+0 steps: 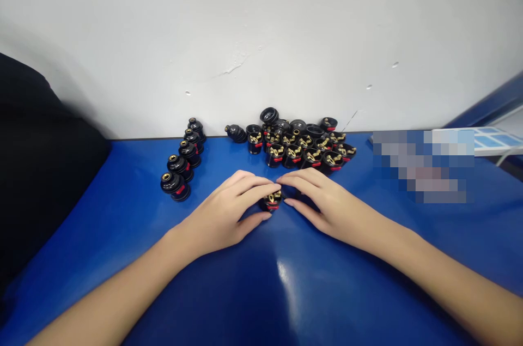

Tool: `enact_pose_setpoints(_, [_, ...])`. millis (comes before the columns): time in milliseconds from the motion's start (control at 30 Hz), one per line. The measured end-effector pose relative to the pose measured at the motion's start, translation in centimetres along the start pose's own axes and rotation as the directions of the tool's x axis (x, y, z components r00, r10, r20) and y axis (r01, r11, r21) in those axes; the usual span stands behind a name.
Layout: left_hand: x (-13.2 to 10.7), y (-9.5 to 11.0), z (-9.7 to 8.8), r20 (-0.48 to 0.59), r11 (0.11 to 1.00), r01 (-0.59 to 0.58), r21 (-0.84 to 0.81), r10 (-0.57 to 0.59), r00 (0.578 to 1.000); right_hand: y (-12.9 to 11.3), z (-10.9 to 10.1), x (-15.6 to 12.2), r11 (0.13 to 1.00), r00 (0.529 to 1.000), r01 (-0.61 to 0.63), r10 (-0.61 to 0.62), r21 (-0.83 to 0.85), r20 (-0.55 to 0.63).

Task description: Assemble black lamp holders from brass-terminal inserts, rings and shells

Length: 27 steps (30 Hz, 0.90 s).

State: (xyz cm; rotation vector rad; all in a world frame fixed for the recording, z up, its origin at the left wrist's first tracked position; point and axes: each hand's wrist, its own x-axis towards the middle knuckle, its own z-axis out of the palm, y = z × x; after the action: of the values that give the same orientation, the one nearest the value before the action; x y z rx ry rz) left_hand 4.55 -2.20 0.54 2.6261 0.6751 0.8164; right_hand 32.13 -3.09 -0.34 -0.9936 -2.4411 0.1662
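My left hand and my right hand meet over the blue table. Between their fingertips sits a small black socket part with brass contacts and a red tab. Fingers of both hands curl round it, so both grip it on the table top. Just behind lies a heap of several like black parts with brass contacts, near the wall. To the left a slanted row of several assembled black pieces with brass tops stands on the table.
A white wall closes the far edge of the table. A dark black mass fills the left side. A blurred patch and a white-and-blue sheet lie at the right.
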Motion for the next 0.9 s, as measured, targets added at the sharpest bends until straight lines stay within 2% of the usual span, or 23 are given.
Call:
enact_pose_setpoints(167, [0.2, 0.0, 0.4, -0.04, 0.999, 0.022, -0.049, -0.024, 0.999, 0.2, 0.0, 0.1, 0.999, 1.0, -0.022, 0.022, 0.042, -0.011])
enact_pose_setpoints(367, [0.2, 0.7, 0.1, -0.02, 0.976, 0.146, -0.164, -0.152, 0.988, 0.0, -0.2, 0.2, 0.995, 0.998, -0.038, 0.042, 0.093, -0.043])
enact_pose_setpoints(533, [0.4, 1.0, 0.0, -0.101, 0.95, 0.207, -0.233, -0.236, 0.967, -0.1, -0.2, 0.3, 0.986, 0.994, -0.078, 0.089, 0.15, -0.068])
enact_pose_setpoints(633, [0.5, 1.2, 0.2, -0.114, 0.86, 0.306, -0.408, -0.38, 0.918, -0.2, -0.3, 0.5, 0.958, 0.983, -0.112, 0.146, 0.264, -0.112])
enact_pose_setpoints(767, [0.7, 1.5, 0.6, -0.077, 0.672, 0.425, -0.607, -0.581, 0.81, -0.8, -0.5, 0.6, 0.877, 0.965, -0.046, 0.164, 0.479, -0.206])
enact_pose_setpoints(833, [0.8, 1.8, 0.7, -0.058, 0.621, 0.435, -0.651, -0.613, 0.788, -1.2, -0.4, 0.6, 0.846, 0.96, 0.008, 0.144, 0.532, -0.242])
enact_pose_setpoints(900, [0.9, 1.9, 0.7, -0.042, 0.6, 0.433, -0.673, -0.615, 0.787, -1.5, -0.2, 0.5, 0.826, 0.959, 0.042, 0.124, 0.562, -0.254])
